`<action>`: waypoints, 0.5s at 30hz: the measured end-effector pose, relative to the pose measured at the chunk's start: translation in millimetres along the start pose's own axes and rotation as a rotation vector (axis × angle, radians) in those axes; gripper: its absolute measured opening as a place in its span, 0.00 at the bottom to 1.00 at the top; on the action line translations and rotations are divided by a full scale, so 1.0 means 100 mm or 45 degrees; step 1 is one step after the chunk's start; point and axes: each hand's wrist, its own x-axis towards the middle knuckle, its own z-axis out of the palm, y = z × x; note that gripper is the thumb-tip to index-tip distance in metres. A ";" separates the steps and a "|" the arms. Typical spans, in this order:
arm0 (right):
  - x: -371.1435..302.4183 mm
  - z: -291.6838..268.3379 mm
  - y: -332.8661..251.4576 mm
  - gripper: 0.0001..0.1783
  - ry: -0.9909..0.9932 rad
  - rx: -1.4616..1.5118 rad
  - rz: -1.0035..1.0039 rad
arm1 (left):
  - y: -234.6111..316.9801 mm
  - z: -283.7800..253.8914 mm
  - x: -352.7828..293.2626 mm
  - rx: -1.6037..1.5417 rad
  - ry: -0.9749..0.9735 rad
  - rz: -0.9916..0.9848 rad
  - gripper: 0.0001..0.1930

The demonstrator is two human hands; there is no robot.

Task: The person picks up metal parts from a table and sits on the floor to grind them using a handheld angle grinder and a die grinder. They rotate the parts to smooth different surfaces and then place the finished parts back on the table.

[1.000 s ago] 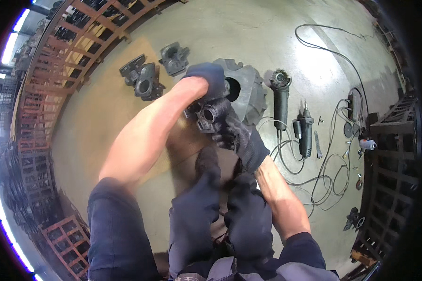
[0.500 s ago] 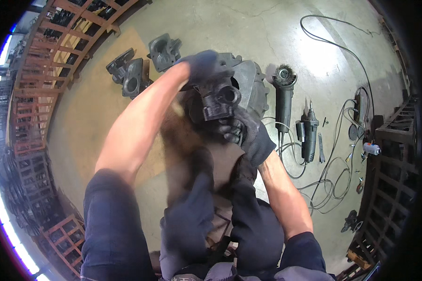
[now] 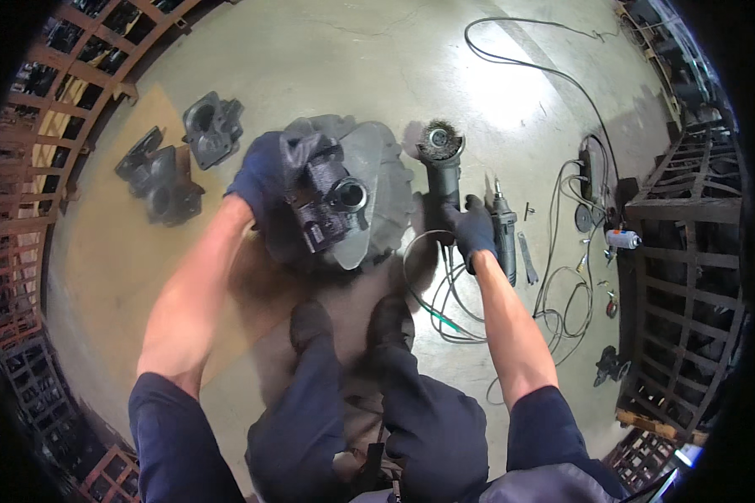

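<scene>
— Where does the angle grinder (image 3: pixel 441 172) lie from your right hand (image 3: pixel 473 232)?

— Your right grip sits at the rear end of it. The gloved fingers are wrapped around the tail of the dark green body, close to where the cable (image 3: pixel 445 293) leaves it, so that grip is holding the grinder. The tool rests on the floor (image 3: pixel 327 59), and its long axis runs away from you, up the picture, with the wire brush wheel (image 3: pixel 434 138) at the far end.

— And the casting?

— The dark metal housing (image 3: pixel 327 201) is in your left hand (image 3: pixel 264 172). The gloved left grip is closed on its left side, tipping it so the round bore faces up at you (whether its lower edge rests on anything, I cannot tell). Behind and under it lies the bigger grey cast part (image 3: pixel 382 180).

— So which way is the brush from the housing?

— Just beside it, to your right. The brush wheel is near the upper right rim of the grey cast part, and the housing lies left of the grinder's axis, not on it. Your right hand is the nearer one to the grinder; your left is well apart from it.

— Anything else nearby?

— A second power tool (image 3: pixel 503 235) lies just right of your right hand, parallel to the grinder.
</scene>
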 end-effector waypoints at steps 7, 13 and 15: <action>0.45 0.27 -0.10 0.40 -0.186 -0.314 0.162 | 0.25 -0.12 -0.15 0.118 0.238 -0.019 0.14; 0.39 0.24 -0.37 0.36 -0.411 -0.208 0.279 | 1.06 -0.56 -1.07 0.033 0.308 0.095 0.09; 0.65 0.33 0.33 0.29 -0.428 -0.008 0.284 | 1.19 -0.52 -1.32 -0.036 0.191 0.155 0.10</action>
